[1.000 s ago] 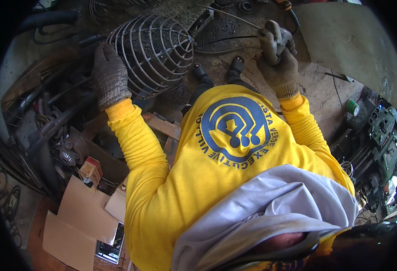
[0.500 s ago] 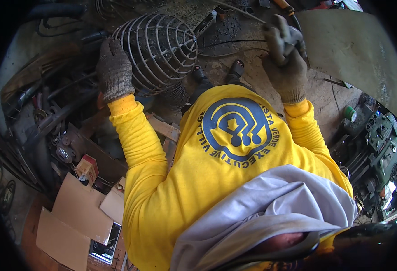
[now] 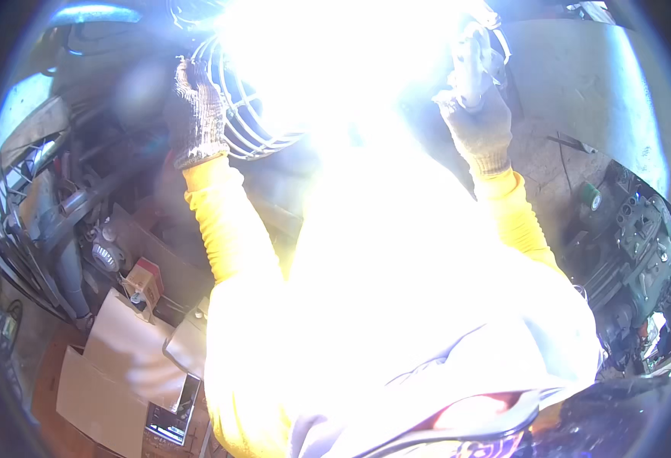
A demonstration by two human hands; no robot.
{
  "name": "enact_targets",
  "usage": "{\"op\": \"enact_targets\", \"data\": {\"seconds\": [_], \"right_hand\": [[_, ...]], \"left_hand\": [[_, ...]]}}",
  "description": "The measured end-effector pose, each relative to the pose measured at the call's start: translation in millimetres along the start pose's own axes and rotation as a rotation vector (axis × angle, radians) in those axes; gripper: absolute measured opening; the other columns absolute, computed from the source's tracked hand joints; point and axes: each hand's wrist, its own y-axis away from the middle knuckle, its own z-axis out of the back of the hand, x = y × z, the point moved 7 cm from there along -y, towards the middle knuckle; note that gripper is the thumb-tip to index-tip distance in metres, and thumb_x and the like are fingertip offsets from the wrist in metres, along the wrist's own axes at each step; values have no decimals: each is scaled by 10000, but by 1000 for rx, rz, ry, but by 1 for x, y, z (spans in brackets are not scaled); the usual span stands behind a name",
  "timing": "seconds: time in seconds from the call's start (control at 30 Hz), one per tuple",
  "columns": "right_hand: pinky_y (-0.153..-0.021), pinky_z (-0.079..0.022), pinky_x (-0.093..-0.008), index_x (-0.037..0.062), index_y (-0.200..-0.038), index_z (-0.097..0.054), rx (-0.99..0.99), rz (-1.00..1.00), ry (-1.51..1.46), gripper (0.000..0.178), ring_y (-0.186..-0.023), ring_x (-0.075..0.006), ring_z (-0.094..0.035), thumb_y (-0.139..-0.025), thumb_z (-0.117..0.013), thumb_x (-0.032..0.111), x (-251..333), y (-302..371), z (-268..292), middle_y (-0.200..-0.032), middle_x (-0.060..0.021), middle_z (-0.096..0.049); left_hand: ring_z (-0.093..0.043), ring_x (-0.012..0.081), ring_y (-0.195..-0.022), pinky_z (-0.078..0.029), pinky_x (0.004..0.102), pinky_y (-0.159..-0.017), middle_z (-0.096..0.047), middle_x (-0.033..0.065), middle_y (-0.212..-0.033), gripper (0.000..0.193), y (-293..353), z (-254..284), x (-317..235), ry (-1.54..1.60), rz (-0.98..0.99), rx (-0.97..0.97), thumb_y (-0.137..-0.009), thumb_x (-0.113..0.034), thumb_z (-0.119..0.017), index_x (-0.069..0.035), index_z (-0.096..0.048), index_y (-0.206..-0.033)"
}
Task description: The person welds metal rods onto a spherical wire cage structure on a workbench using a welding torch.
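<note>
In the head view, both yellow sleeves (image 3: 217, 217) reach forward. The left hand (image 3: 200, 114) meets the wire cage (image 3: 245, 126) at its left side, grip unclear; the right hand (image 3: 477, 126) is closed round a tool (image 3: 470, 65). White glare (image 3: 343, 61), absent half a second ago, hides most cage bars.

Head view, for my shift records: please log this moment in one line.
Left hand: gloved, at wire cage, grip unclear | Right hand: gloved, gripping tool | Glare: bright white, hiding part of cage
</note>
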Motion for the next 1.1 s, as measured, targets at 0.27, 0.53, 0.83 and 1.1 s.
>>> {"op": "enact_targets", "data": {"seconds": [0.27, 0.53, 0.83, 1.1], "right_hand": [[-760, -535, -362, 15, -1063, -644, 42, -112, -214, 392, -818, -299, -696, -759, -764, 232, -12, 3, -4, -912, -169, -699], [-636, -492, -238, 18, -1026, -662, 116, -342, -707, 207, -710, -92, -618, -852, -700, 125, -30, -6, -18, -824, -35, -665], [-630, -515, -253, 23, -1150, -633, 28, -86, -170, 349, -709, -108, -651, -847, -716, 175, -25, 4, -3, -841, -70, -691], [-666, -515, -254, -23, -1148, -628, -5, -108, -305, 370, -733, -116, -634, -831, -736, 136, -41, 6, -1, -894, -69, -684]], "left_hand": [[-542, 433, -1186, -444, 463, -996, -580, 229, -1288, 468, -5, -8, 8, 33, -40, -20, -997, -408, -423, -80, -546, -1307], [-649, 346, -1048, -527, 423, -848, -654, 205, -1156, 491, -10, -10, 9, -263, -419, -81, -999, -401, -424, -41, -520, -1319], [-559, 408, -1172, -454, 432, -984, -605, 236, -1244, 467, -7, -7, 4, 51, -86, -49, -1001, -384, -421, -43, -552, -1292], [-533, 415, -1213, -424, 444, -1024, -573, 231, -1302, 477, -6, -8, 5, 43, -14, 4, -1000, -391, -411, -64, -534, -1325]]}}
